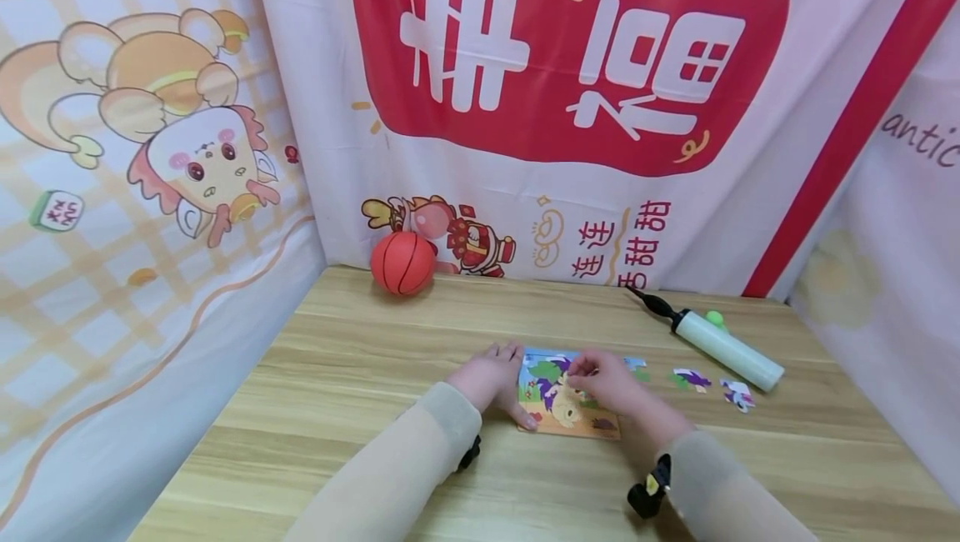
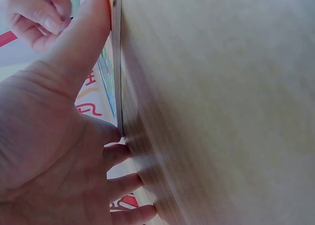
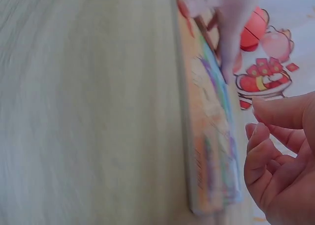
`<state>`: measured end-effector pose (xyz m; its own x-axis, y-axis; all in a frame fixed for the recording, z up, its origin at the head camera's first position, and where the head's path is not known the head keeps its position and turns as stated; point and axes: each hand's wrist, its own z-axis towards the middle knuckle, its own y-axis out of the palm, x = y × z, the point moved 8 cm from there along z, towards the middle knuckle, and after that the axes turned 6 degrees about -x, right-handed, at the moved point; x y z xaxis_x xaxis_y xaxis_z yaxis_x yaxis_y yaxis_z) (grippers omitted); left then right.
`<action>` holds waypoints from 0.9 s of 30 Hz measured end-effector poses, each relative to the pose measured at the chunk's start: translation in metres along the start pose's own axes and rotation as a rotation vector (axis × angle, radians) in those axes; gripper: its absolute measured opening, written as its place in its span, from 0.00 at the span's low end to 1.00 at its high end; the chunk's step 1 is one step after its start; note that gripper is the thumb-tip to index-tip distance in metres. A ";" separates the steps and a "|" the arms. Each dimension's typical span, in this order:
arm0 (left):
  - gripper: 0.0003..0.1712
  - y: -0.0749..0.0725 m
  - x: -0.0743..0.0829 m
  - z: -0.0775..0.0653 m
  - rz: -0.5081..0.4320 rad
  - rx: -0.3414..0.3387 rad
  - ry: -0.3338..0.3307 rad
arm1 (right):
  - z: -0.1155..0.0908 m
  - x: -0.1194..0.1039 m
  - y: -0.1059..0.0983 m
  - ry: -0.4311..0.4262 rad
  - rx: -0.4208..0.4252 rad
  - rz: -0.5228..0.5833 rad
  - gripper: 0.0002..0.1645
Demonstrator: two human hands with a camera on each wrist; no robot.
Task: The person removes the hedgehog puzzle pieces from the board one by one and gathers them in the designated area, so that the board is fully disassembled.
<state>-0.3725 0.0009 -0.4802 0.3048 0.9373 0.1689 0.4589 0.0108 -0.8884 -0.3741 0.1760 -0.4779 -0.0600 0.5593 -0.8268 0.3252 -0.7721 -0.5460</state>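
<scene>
A flat jigsaw puzzle (image 1: 551,421) with a cartoon picture in orange, green, blue and purple lies on the wooden table. My left hand (image 1: 495,379) rests at its left side, thumb along the near left corner and fingers spread on the tabletop. In the left wrist view that hand (image 2: 54,136) lies against the puzzle's edge (image 2: 117,62). My right hand (image 1: 607,379) is over the puzzle's right half. The right wrist view shows this hand (image 3: 285,156) with loosely bent fingers, thumb and forefinger apart, nothing visible between them.
Loose puzzle pieces lie right of the puzzle: a blue-green one (image 1: 637,365), a purple-green one (image 1: 690,379) and a purple-white one (image 1: 738,395). Behind them are a hand pump (image 1: 727,348) and a small green object (image 1: 715,318). A red ball (image 1: 402,263) sits at the back left, before a printed cloth (image 1: 315,108).
</scene>
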 end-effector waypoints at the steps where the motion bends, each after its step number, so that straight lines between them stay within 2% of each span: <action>1: 0.79 0.000 0.000 0.000 0.000 0.001 0.001 | 0.002 0.001 0.004 0.005 0.004 0.001 0.04; 6: 0.79 0.001 0.001 0.001 -0.010 -0.006 0.006 | 0.005 0.011 0.016 0.053 0.006 -0.027 0.15; 10: 0.78 0.000 0.000 0.000 -0.019 0.002 0.006 | 0.005 0.012 0.020 0.037 -0.054 -0.095 0.26; 12: 0.78 -0.001 0.000 -0.001 -0.021 0.005 0.004 | 0.004 0.010 0.022 0.031 -0.093 -0.113 0.28; 19: 0.76 -0.002 -0.001 -0.003 -0.034 0.005 0.000 | 0.002 0.005 0.026 0.044 -0.143 -0.122 0.30; 27: 0.76 -0.001 -0.001 0.000 -0.024 0.003 -0.001 | 0.005 0.005 0.025 0.105 -0.111 -0.070 0.24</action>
<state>-0.3729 -0.0002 -0.4797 0.2929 0.9371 0.1900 0.4634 0.0347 -0.8855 -0.3712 0.1578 -0.4967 0.0108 0.6431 -0.7657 0.4259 -0.6958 -0.5784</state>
